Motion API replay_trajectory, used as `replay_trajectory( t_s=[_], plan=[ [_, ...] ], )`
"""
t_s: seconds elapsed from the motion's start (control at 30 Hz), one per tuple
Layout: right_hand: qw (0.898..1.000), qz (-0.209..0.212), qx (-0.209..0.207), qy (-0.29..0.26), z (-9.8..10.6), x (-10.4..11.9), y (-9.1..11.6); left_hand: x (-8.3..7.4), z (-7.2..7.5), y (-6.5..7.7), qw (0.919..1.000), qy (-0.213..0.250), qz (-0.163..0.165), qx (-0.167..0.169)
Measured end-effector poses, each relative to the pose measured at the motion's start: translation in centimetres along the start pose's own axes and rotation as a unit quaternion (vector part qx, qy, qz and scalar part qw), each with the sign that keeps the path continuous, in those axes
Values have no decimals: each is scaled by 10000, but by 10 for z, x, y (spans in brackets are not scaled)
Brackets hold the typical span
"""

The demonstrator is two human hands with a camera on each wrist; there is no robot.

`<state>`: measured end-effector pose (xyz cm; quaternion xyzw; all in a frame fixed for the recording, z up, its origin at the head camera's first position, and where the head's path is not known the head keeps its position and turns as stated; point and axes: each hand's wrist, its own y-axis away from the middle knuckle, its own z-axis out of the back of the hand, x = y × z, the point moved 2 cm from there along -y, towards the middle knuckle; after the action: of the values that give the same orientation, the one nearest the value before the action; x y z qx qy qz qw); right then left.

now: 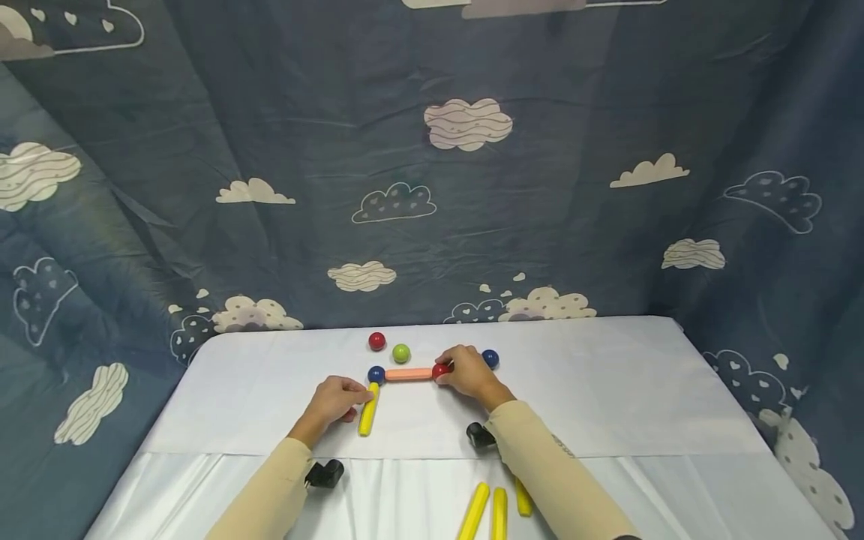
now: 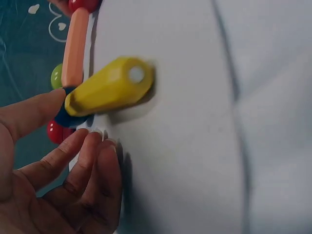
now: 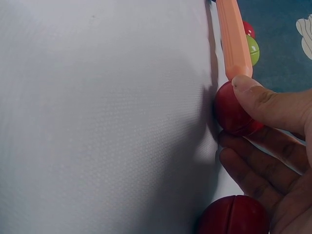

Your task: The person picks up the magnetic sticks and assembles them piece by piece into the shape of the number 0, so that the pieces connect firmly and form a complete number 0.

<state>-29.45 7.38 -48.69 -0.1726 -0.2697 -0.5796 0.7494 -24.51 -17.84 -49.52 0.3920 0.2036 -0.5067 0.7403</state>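
My right hand pinches a red ball between thumb and fingers, at the right end of an orange rod. At the rod's other end is a blue ball. A yellow rod runs from this ball toward the near side. Beside the yellow rod's ball end is my left hand, one straight digit touching around that joint; its other fingers are apart from the rod. In the right wrist view a second red ball lies beneath my right fingers. It is hidden in the head view.
Behind the orange rod lie a green ball and a red ball. Another blue ball sits beside my right hand. Several yellow rods lie near the front, one partly behind the right sleeve. White cloth covers the table.
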Motion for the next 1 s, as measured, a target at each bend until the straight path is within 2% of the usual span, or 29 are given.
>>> replay_trajectory(
  t_s=[0.27,0.47,0.67,0.73,1.0],
  plan=[
    [10000,87,-39,1,2,0,-1,-22,16,-25,9998,102,-102,-134],
    [10000,31,-4,48,1,1,0,-35,16,-43,9977,494,-384,-273],
    [10000,38,25,74,-1,0,0,-44,14,-64,9959,-18,-904,19],
    [10000,9,14,71,-1,0,1,-47,15,-71,9948,-61,-1009,139],
    [9999,117,-37,55,0,-1,2,-53,14,-82,9935,94,-1025,488]
  ],
)
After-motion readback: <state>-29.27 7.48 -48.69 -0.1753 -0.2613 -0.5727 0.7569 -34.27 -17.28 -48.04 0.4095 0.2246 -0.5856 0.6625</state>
